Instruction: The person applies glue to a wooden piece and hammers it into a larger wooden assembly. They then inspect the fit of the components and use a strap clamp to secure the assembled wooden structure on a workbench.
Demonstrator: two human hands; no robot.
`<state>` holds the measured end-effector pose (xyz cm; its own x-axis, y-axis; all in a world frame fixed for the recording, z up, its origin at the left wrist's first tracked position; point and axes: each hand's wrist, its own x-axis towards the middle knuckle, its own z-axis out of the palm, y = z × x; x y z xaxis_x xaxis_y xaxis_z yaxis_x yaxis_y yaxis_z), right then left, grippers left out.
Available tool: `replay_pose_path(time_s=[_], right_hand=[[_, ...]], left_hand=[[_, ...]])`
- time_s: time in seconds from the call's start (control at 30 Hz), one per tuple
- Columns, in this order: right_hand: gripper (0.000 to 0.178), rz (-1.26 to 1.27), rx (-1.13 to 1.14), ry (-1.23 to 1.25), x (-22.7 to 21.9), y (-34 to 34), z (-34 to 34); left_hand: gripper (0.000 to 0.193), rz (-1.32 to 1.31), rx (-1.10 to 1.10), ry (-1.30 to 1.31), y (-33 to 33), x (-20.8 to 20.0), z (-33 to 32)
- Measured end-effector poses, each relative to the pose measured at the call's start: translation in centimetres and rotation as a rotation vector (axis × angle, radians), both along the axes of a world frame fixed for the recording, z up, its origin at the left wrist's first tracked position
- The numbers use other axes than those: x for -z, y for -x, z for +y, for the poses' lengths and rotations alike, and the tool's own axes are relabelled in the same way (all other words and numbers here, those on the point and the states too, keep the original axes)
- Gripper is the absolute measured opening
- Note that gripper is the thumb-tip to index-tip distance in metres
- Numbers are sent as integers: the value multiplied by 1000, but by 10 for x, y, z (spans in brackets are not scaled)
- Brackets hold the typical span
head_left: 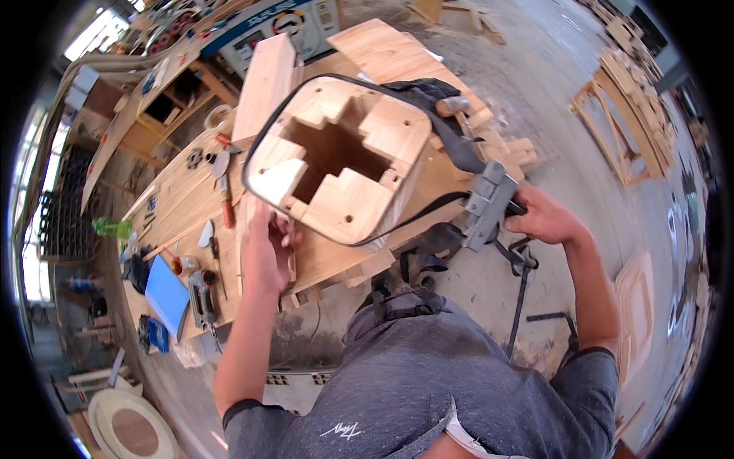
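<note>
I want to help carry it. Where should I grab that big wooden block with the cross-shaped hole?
Probably low on the wooden block, by its flat outer sides, one hand from each side. The black strap wraps its top rim, and the left hand already steadies the left side.

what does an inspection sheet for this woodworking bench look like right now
surface: wooden workbench, boards laid across it, dusty.
job's things: hollow wooden block with a cross-shaped opening, black strap looped around it; grey ratchet on the strap at its right.
clutter: chisel with red handle, blue box, green bottle, small hand tools.
grippers: left hand pressed against the block's lower left side; right hand closed on the ratchet handle.
cables: hose and cable bundle along the far left.
surroundings: concrete floor, wooden frames stacked at right, round wooden piece at lower left.
</note>
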<state>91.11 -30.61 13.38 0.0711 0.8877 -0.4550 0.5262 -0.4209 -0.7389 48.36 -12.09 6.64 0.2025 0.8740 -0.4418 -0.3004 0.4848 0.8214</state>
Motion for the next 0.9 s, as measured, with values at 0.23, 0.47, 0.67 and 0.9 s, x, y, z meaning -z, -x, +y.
replay_pose_path(time_s=[0.23, 0.47, 0.67, 0.9], right_hand=[[48, 79, -47, -98, 12, -7, -4], [46, 84, 35, 79, -6, 0, -3], [43, 103, 19, 93, -8, 3, -1], [43, 132, 17, 157, -5, 15, 5]], left_hand=[[73, 427, 730, -529, -88, 10, -131], [65, 569, 657, -860, -177, 6, -129], [27, 366, 754, -621, -161, 39, -123], [19, 557, 853, -566, -116, 6, -118]])
